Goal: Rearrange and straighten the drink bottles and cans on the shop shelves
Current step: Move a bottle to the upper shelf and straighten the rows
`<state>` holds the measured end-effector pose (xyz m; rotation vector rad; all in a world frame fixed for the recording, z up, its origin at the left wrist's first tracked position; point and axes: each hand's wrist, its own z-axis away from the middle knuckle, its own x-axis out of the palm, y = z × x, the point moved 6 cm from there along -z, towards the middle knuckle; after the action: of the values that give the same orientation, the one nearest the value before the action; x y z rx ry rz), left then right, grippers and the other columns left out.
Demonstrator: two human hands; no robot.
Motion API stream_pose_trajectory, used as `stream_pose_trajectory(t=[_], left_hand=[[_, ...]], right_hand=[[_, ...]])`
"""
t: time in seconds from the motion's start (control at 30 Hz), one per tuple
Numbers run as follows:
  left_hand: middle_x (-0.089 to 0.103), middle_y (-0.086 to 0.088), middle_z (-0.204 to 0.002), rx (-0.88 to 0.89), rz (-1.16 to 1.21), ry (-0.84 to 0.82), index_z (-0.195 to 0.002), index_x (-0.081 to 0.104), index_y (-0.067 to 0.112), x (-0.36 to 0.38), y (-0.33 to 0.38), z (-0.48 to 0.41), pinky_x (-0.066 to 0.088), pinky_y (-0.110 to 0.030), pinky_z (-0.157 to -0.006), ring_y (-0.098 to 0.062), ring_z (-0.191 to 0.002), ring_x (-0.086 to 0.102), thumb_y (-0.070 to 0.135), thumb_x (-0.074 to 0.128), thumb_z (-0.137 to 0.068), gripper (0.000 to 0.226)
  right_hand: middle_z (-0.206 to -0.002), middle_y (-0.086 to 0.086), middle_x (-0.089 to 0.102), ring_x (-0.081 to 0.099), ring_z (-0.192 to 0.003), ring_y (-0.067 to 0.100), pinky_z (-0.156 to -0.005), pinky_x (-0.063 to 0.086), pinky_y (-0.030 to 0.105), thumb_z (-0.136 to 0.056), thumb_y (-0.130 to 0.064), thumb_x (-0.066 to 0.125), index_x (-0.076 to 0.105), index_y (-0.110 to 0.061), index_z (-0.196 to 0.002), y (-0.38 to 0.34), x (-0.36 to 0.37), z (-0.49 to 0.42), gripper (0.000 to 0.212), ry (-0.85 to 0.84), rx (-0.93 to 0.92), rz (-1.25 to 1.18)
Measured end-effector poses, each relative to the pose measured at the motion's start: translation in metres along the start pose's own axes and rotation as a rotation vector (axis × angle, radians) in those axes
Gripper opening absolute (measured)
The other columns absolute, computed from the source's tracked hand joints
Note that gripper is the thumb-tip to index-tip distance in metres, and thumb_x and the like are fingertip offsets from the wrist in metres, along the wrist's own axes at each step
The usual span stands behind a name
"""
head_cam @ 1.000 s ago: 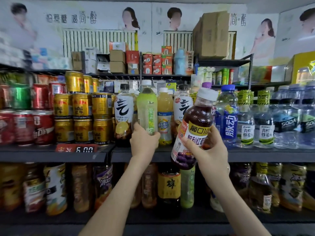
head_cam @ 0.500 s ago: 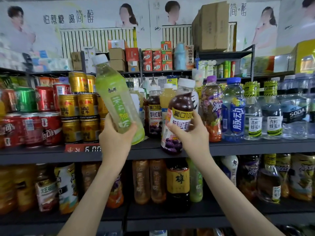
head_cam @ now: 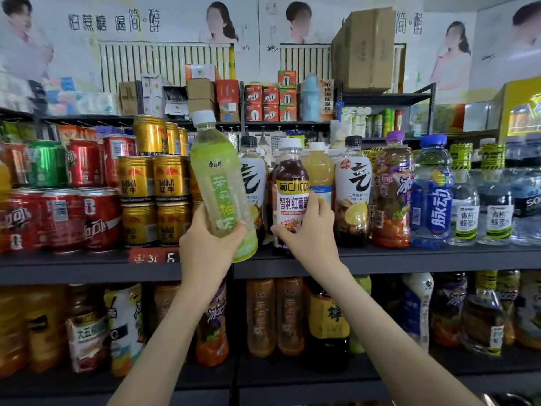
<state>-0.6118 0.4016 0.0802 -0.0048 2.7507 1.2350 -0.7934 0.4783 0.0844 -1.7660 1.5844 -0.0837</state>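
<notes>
Gripping the green tea bottle (head_cam: pixel 218 183) round its lower half, my left hand (head_cam: pixel 209 247) holds it tilted, cap leaning left, before the shelf (head_cam: pixel 409 259). My right hand (head_cam: pixel 307 230) clasps the grape juice bottle (head_cam: pixel 289 186), upright on that shelf.

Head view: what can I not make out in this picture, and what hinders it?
Price tag: head view, right part hidden behind the left hand, which holds the green bottle.
Grape bottle: head view, base covered by the right hand gripping it.
Soda bottle: head view, cut off by the right edge.
Lower bottles, far left: head view, blurred, labels unreadable.
</notes>
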Motion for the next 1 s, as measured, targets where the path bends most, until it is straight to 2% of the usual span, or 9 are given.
stream_pose_trajectory(t=[0.1, 0.27, 0.47, 0.67, 0.73, 0.8, 0.87, 0.93, 1.0], left_hand=[[0.060, 0.015, -0.104, 0.013, -0.011, -0.010, -0.127, 0.053, 0.026, 0.001, -0.003, -0.003, 0.044, -0.021, -0.075, -0.008, -0.094, 0.059, 0.033, 0.072, -0.079, 0.052], [0.061, 0.015, -0.105, 0.030, -0.018, -0.049, -0.128, 0.053, 0.025, 0.006, -0.006, -0.005, 0.048, -0.023, -0.081, -0.006, -0.094, 0.058, 0.033, 0.073, -0.078, 0.054], [0.058, 0.019, -0.097, 0.063, -0.054, -0.078, -0.126, 0.053, 0.025, 0.006, -0.008, -0.008, 0.047, -0.020, -0.076, -0.004, -0.089, 0.058, 0.033, 0.074, -0.078, 0.053], [0.059, 0.019, -0.099, 0.058, -0.031, -0.117, -0.125, 0.053, 0.026, 0.008, -0.016, -0.009, 0.046, -0.019, -0.076, -0.004, -0.091, 0.058, 0.032, 0.074, -0.079, 0.051], [0.058, 0.021, -0.098, 0.061, -0.019, -0.131, -0.126, 0.053, 0.026, 0.007, -0.017, -0.008, 0.046, -0.017, -0.076, -0.002, -0.091, 0.057, 0.032, 0.074, -0.079, 0.052], [0.057, 0.024, -0.096, 0.072, -0.016, -0.141, -0.126, 0.053, 0.027, 0.006, -0.016, -0.006, 0.047, -0.017, -0.077, 0.000, -0.090, 0.058, 0.033, 0.074, -0.079, 0.052], [0.060, 0.024, -0.097, 0.092, -0.015, -0.147, -0.127, 0.052, 0.028, 0.005, -0.014, -0.003, 0.050, -0.019, -0.080, -0.001, -0.092, 0.060, 0.034, 0.074, -0.078, 0.054], [0.061, 0.022, -0.100, 0.122, -0.017, -0.145, -0.129, 0.051, 0.028, 0.004, -0.010, 0.004, 0.049, -0.019, -0.082, 0.000, -0.094, 0.060, 0.035, 0.074, -0.077, 0.057], [0.060, 0.023, -0.100, 0.152, -0.017, -0.159, -0.132, 0.050, 0.029, 0.005, -0.004, 0.013, 0.047, -0.016, -0.083, 0.002, -0.095, 0.059, 0.039, 0.074, -0.077, 0.061]], right_hand=[[-0.126, 0.009, 0.042, 0.037, -0.119, 0.025, -0.096, 0.034, 0.031, -0.078, -0.039, 0.075, 0.029, -0.008, -0.141, 0.002, 0.002, 0.006, 0.084, 0.026, 0.030, 0.033], [-0.127, 0.013, 0.043, 0.042, -0.118, 0.028, -0.100, 0.039, 0.037, -0.078, -0.041, 0.076, 0.032, -0.003, -0.136, -0.002, 0.012, -0.003, 0.082, 0.071, 0.065, 0.118], [-0.129, 0.014, 0.042, 0.041, -0.121, 0.029, -0.101, 0.033, 0.033, -0.082, -0.044, 0.071, 0.037, -0.002, -0.124, -0.005, 0.023, -0.009, 0.068, 0.090, 0.069, 0.237], [-0.126, 0.013, 0.046, 0.043, -0.120, 0.027, -0.096, 0.038, 0.031, -0.086, -0.037, 0.068, 0.041, -0.002, -0.124, 0.003, 0.027, -0.013, 0.057, 0.088, 0.081, 0.219], [-0.126, 0.012, 0.047, 0.043, -0.119, 0.025, -0.093, 0.037, 0.027, -0.088, -0.030, 0.067, 0.041, -0.002, -0.127, 0.004, 0.023, -0.010, 0.055, 0.105, 0.055, 0.165], [-0.123, 0.010, 0.050, 0.046, -0.115, 0.021, -0.085, 0.033, 0.015, -0.091, -0.027, 0.064, 0.045, -0.004, -0.130, 0.000, 0.015, -0.002, 0.049, 0.146, 0.005, 0.068], [-0.117, 0.004, 0.053, 0.053, -0.099, 0.010, -0.076, 0.034, 0.009, -0.092, -0.028, 0.062, 0.049, -0.009, -0.127, -0.008, 0.007, 0.011, 0.042, 0.150, -0.025, -0.077], [-0.108, 0.000, 0.058, 0.055, -0.084, 0.001, -0.072, 0.041, 0.008, -0.091, -0.031, 0.063, 0.053, -0.016, -0.123, -0.018, 0.002, 0.026, 0.037, 0.084, -0.034, -0.286], [-0.104, -0.003, 0.062, 0.057, -0.085, -0.002, -0.074, 0.046, 0.010, -0.089, -0.031, 0.066, 0.054, -0.020, -0.120, -0.030, 0.000, 0.040, 0.036, -0.017, -0.047, -0.452]])
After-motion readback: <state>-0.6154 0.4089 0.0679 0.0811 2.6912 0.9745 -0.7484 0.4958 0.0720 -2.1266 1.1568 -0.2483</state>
